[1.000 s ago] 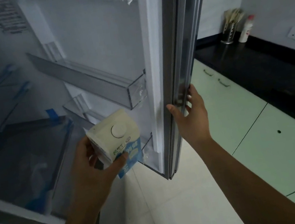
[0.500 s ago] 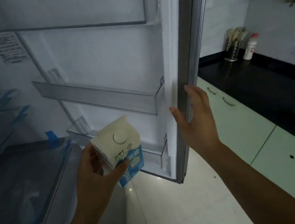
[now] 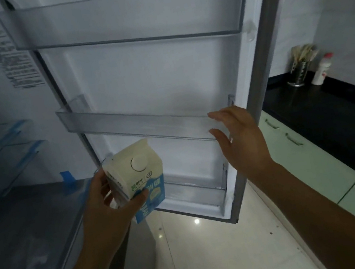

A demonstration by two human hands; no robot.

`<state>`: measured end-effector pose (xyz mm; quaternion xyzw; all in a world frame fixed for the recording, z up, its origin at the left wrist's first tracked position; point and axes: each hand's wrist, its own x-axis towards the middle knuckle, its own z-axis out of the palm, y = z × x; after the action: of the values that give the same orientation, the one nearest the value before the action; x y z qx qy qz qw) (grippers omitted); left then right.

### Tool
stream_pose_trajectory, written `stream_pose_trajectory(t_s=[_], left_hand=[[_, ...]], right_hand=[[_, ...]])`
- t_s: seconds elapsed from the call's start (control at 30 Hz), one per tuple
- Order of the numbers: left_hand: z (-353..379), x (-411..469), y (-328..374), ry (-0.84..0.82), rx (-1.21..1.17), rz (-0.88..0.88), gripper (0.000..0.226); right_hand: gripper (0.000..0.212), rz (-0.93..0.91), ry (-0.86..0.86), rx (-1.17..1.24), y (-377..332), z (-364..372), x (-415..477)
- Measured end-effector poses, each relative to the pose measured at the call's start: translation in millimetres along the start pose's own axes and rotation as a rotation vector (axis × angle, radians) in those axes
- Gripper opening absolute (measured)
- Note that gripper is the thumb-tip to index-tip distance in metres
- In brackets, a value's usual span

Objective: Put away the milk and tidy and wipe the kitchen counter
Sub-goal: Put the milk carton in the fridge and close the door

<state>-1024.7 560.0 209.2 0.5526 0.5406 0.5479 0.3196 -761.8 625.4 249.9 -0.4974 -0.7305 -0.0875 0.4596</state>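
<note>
Cream and blue, one milk carton [image 3: 137,179] is sitting in the left hand [image 3: 110,202], the thumb pressing across its blue lower front and the fingers wrapping the far side. Its long axis is tilting, the gabled top leaning up and away toward the open fridge door [image 3: 163,84], the base pointing down toward the floor [image 3: 217,257]. A round white cap [image 3: 139,163] is facing the camera. The carton is hanging in front of the lowest of three clear door shelves [image 3: 196,192], not resting in any of them.

One right hand [image 3: 241,140] is floating spread and holding nothing, fingers apart just in front of the middle shelf's [image 3: 137,127] right end; whether it is touching the shelf cannot be told.

Off to the right, a black counter [image 3: 333,111] is carrying one utensil holder [image 3: 300,70] and one white bottle [image 3: 322,69], standing side by side.
</note>
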Motion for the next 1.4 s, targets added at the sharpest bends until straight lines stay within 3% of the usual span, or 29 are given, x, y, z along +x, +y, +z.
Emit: stream_pose_trajectory(t_s=[0.27,0.47,0.73,0.83,0.97,1.2,1.4], left_hand=[[22,66,-7,-0.04,-0.092,0.039,0.068],[35,84,-13,-0.039,-0.037,0.033,0.073],[32,66,-10,0.209,0.083,0.0,0.071],[23,43,-6,0.341,0.146,-0.048,0.071],[8,10,-7,0.544,0.237,-0.136,0.074],[-55,-24,14,0.822,0.397,-0.213,0.071],[-122,-11,24,1.042,0.419,-0.207,0.076]], right_hand=[[0.024,0.044,0.042,-0.03,39,15,29],[0.025,0.078,0.035,-0.027,56,22,46],[0.047,0.106,-0.247,-0.076,42,33,87],[0.047,-0.019,-0.319,-0.02,28,46,95],[0.048,-0.267,-0.471,0.189,-8,77,96],[0.045,-0.547,-0.64,0.576,-103,151,99],[0.047,-0.719,-0.725,0.664,-202,235,103]])
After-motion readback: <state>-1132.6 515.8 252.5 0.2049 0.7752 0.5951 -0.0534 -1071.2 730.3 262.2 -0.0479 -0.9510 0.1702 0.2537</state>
